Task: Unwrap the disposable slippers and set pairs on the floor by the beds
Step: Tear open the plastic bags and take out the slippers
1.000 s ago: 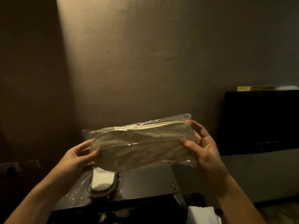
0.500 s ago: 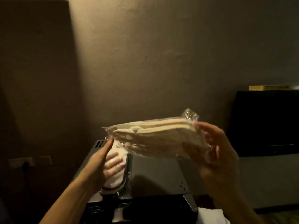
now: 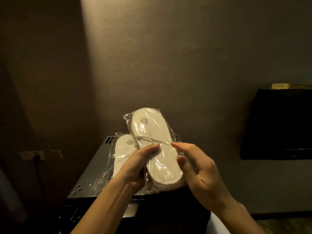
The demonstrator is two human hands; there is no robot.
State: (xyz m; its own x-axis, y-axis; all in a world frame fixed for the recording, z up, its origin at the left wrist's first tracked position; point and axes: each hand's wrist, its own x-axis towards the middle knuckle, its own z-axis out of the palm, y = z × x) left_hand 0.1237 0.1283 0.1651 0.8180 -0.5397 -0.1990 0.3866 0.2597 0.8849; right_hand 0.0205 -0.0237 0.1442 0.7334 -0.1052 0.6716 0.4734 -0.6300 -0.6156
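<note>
A pair of white disposable slippers sealed in a clear plastic wrapper (image 3: 150,137) is held up in front of me, long axis pointing away, a small grey logo at its far end. My left hand (image 3: 135,166) grips its near left side from below, fingers on top of the wrapper. On the near right edge my right hand (image 3: 197,168) pinches the plastic. A second wrapped pair of slippers (image 3: 122,151) lies flat on a dark metal box (image 3: 87,181) just behind and left of the held pack.
The dark metal box stands against a plain wall. A wall socket with a plug (image 3: 34,155) is at the left. A black cabinet or screen (image 3: 278,125) with a yellowish flat item (image 3: 292,86) on top sits at the right. Something white (image 3: 217,223) shows below my right wrist.
The held pack has turned from lying sideways to pointing away from me, top face up. My left hand came off the pack on the box and took hold of the held one.
</note>
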